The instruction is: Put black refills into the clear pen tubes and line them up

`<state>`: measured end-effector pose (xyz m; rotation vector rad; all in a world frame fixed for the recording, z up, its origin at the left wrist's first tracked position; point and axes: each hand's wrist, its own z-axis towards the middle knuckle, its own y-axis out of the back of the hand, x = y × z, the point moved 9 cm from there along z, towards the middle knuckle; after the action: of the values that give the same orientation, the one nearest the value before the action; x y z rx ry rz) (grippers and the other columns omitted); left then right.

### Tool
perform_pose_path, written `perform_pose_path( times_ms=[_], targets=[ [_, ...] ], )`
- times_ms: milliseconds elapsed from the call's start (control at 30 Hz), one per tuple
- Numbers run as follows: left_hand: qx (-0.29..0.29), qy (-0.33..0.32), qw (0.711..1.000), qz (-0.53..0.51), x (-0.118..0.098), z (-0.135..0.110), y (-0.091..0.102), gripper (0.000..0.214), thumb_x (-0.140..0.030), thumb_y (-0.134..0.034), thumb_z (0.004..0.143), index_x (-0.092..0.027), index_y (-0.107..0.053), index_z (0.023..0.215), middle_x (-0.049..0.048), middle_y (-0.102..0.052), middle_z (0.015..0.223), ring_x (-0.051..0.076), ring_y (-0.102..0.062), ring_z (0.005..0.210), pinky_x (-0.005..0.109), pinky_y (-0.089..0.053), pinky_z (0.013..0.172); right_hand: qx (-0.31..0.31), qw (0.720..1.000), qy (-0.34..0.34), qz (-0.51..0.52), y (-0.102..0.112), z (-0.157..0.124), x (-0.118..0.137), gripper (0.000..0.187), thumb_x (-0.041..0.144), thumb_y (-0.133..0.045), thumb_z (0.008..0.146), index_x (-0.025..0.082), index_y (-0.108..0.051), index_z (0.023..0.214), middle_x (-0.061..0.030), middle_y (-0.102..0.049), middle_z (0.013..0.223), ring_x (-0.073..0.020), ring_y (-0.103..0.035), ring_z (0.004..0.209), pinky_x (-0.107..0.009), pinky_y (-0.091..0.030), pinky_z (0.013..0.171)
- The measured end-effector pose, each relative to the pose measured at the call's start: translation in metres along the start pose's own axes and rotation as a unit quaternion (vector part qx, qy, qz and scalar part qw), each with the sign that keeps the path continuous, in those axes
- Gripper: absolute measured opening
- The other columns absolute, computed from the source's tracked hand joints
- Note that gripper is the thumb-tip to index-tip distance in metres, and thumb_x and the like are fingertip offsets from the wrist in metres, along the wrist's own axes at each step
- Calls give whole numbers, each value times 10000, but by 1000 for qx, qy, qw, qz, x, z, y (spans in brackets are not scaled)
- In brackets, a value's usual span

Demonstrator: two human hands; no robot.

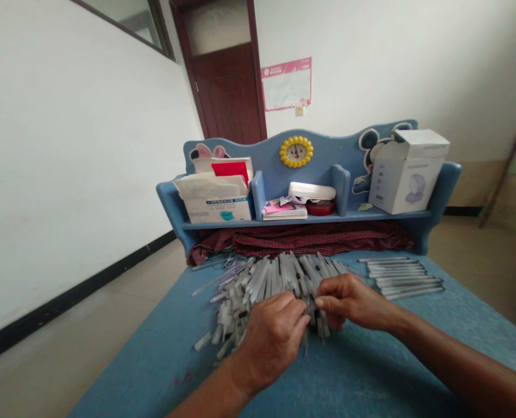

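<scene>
A big heap of clear, whitish pen barrels (269,277) with a few dark bits among them lies on the blue table. At its front edge, my left hand (278,328) is closed with thumb and fingers pressed together. Close beside it on the right, my right hand (349,299) is in a pinch, its fingertips facing those of the left. Whatever sits between the fingertips is too small and blurred to make out. A neat row of slim clear pens (401,277) with dark cores lies to the right of the heap.
Behind the heap, a red checked cloth (301,237) is bunched under a blue shelf (223,224). The shelf bears a mask box (218,210) with papers, a stack of papers (284,213), a red round tin (320,207) and a white carton (408,174). A yellow clock (296,152) is on its backboard.
</scene>
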<state>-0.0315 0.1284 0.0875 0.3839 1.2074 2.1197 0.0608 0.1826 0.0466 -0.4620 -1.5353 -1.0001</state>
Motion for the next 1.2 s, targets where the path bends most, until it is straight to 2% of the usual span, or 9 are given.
perform_pose_path(
  times_ms=[133,367,633,800,900,1100,1200],
  targets=[
    [-2,-9,1000,9,-3,-2,0,99,-159,-517,838,-165,-576,759,17,-547,672,160,-522,623,268,-382,561,6,1000,-17,-1,-4,1,-6,491,605,-514,779,175,-461,546,21,-526,432,-82,-480,389,-188,-364,406],
    [-32,-45,997,52,-12,-1,6,172,-110,-460,846,-173,-573,733,19,-539,642,171,-513,598,288,-388,558,-5,1000,-28,0,-5,3,-10,477,583,-514,789,180,-441,543,24,-525,424,-84,-480,373,-184,-357,386],
    [-33,-27,999,33,-3,3,6,128,-139,-488,828,-163,-607,788,38,-589,678,191,-579,624,297,-454,574,-19,999,-13,29,9,3,-1,483,589,-521,778,170,-464,546,18,-558,437,-85,-504,373,-186,-387,402],
    [17,33,999,-38,5,6,0,145,-166,-494,828,-169,-637,802,38,-614,698,171,-600,647,263,-464,607,-44,998,-14,48,21,1,-3,476,590,-518,779,172,-470,558,28,-548,415,-83,-498,363,-180,-371,393],
    [46,83,990,-102,11,6,-4,124,-169,-532,798,-170,-648,754,21,-613,684,148,-588,627,230,-435,571,-44,998,-15,46,21,1,-4,496,611,-507,776,172,-464,548,22,-552,419,-85,-497,363,-185,-369,395],
    [62,192,951,-234,27,5,-7,107,-190,-560,748,-154,-649,701,-35,-529,576,89,-457,491,189,-331,450,-70,996,0,54,27,-2,3,456,592,-509,787,169,-496,619,15,-587,451,-100,-533,392,-194,-378,410],
    [69,229,930,-280,30,3,-10,105,-190,-558,740,-142,-628,676,-56,-467,540,69,-377,457,176,-285,414,-57,994,4,90,23,-4,3,365,516,-603,757,155,-562,788,29,-595,480,-110,-552,425,-204,-406,432]
  ],
)
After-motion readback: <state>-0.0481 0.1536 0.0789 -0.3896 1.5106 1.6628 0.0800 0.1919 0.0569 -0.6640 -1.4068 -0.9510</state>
